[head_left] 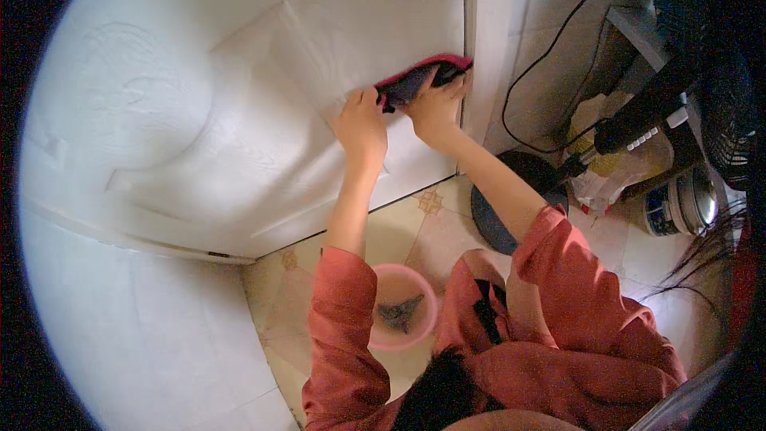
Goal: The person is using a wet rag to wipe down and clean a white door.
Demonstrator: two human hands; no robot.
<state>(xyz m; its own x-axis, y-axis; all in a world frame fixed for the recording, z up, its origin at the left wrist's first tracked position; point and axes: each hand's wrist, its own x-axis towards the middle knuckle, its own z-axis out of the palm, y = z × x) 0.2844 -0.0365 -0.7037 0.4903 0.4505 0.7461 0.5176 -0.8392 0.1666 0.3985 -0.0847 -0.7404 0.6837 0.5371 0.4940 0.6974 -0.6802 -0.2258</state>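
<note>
A dark cloth with a pink edge (415, 78) lies against the lower part of a white panelled door (263, 112), close to the door's right edge. My right hand (437, 116) presses on the cloth, its fingers bent over the dark fabric. At the cloth's left end, my left hand (363, 124) is closed on its edge, with the fingertips partly hidden. Both arms, in rolled red sleeves, reach forward to the door.
On the tiled floor between my arms stands a pink-rimmed basin (435, 311) with something dark in it. To the right are a fan's round black base (491, 219), a black cable (511, 84), a plastic bag (614, 175) and a white bucket (662, 209). A white wall (183, 335) borders the floor at left.
</note>
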